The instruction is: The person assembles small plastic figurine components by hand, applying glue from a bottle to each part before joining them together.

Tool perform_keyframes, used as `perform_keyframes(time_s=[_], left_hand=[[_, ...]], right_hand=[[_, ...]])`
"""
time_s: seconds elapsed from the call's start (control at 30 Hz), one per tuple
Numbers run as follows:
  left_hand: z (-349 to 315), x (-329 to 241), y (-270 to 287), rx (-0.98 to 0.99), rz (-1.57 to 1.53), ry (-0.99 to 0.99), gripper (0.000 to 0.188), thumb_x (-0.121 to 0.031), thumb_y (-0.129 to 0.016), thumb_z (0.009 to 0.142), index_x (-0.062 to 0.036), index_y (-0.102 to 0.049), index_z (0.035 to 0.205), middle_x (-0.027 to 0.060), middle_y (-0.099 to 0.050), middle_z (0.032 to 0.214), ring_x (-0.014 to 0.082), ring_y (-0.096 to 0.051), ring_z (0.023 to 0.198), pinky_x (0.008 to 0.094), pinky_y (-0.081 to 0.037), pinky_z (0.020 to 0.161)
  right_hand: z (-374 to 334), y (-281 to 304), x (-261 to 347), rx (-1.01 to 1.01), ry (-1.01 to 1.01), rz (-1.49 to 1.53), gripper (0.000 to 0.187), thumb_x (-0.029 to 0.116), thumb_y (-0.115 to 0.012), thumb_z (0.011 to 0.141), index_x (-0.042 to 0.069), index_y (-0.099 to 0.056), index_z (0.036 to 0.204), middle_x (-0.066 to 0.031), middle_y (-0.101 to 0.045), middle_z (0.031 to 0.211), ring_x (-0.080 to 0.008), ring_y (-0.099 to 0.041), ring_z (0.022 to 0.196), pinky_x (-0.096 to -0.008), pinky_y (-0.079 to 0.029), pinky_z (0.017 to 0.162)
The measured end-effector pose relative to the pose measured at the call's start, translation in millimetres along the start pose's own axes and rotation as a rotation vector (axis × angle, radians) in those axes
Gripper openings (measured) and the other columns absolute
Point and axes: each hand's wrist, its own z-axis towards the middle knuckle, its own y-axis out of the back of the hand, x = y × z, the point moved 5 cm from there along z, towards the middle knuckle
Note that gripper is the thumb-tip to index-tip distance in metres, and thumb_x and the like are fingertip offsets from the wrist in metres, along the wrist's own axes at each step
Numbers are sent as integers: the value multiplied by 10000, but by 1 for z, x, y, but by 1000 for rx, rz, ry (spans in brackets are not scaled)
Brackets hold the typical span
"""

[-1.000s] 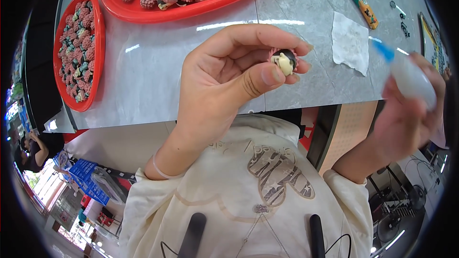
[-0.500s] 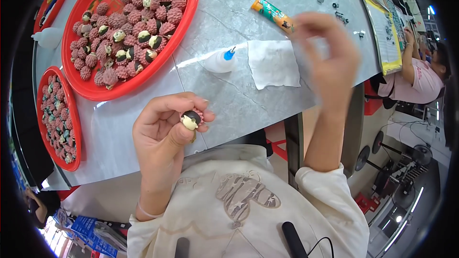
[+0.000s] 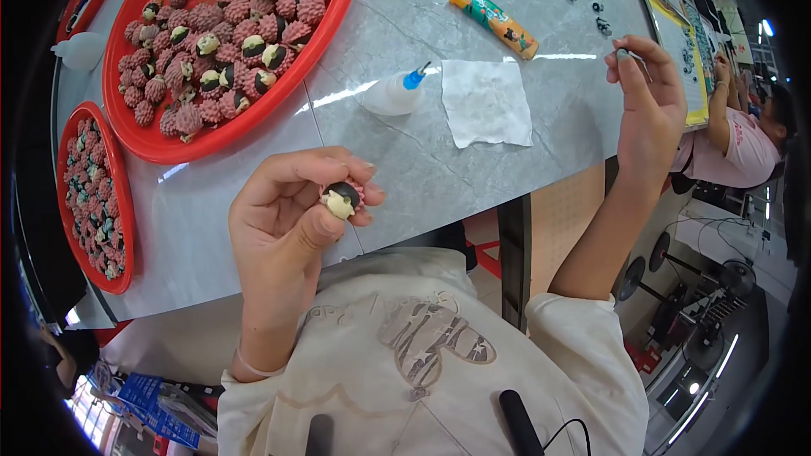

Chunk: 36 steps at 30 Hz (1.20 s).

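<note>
My left hand (image 3: pixel 283 219) is closed, holding a small figurine (image 3: pixel 341 200) between thumb and fingers over the near table edge. It has a cream face, a black top and a pink ridged body. Out to the right, my right hand (image 3: pixel 646 89) pinches thumb and forefinger together above the table; a tiny dark thing shows at the fingertips, too small to name. Just beyond that hand lie several small dark pieces (image 3: pixel 602 26). A white squeeze bottle (image 3: pixel 395 95) with a blue tip stands beside a white cloth (image 3: pixel 487 103).
A big red tray (image 3: pixel 228 139) full of similar pink pieces fills the far left, with a smaller red tray (image 3: pixel 125 236) nearer. An orange and green tube (image 3: pixel 497 24) lies past the cloth. A yellow-edged tray (image 3: pixel 698 110) and a co-worker (image 3: pixel 752 139) are at right.
My right hand has swung right, away from the tube, to beside the small dark pieces, its thumb and forefinger now pinched. My left hand keeps hold of the figurine, slightly turned.
</note>
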Motion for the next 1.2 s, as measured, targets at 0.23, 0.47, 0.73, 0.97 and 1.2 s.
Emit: perform_keyframes(time_s=[0.23, 0.47, 0.73, 0.97, 1.2], left_hand=[[0, 2, 1, 21, -82, -27, 320, -152, -650, 739, 28, -505, 960, 171, -552, 960, 214, -583, 810, 269, -488, 672], [-1, 1, 3, 51, -104, -47, 322, -131, -646, 740, 35, -501, 974, 174, -552, 973, 220, -586, 833, 268, -492, 691], [-1, 0, 0, 67, -40, -45, 314, -161, -628, 761, 9, -495, 989, 157, -524, 989, 186, -577, 822, 227, -475, 682], [-2, 0, -2, 93, 2, -28, 315, -211, -626, 768, -23, -500, 987, 148, -509, 1004, 162, -576, 787, 183, -467, 629], [0, 1, -5, 96, 2, 16, 376, -252, -657, 738, -19, -497, 985, 150, -540, 942, 163, -584, 762, 190, -477, 612]], right_hand=[[-39, -38, 10, 308, -18, 523, 209, 49, -541, 788, -27, -526, 983, -156, -518, 1035, -161, -493, 809, -244, -388, 689], [-59, -60, 14, 297, -123, 732, 231, 78, -551, 787, -21, -513, 992, -177, -514, 1025, -163, -489, 763, -248, -385, 652], [-68, -68, 16, 266, -158, 679, 241, 88, -567, 776, -21, -525, 987, -172, -549, 945, -144, -499, 709, -225, -395, 622], [-71, -79, 22, 381, -202, 631, 242, 66, -577, 752, -31, -534, 970, -188, -548, 948, -150, -535, 728, -224, -432, 636], [-78, -111, 40, 524, -145, 507, 198, 39, -582, 752, -10, -508, 929, -153, -492, 928, -121, -474, 663, -190, -399, 579]])
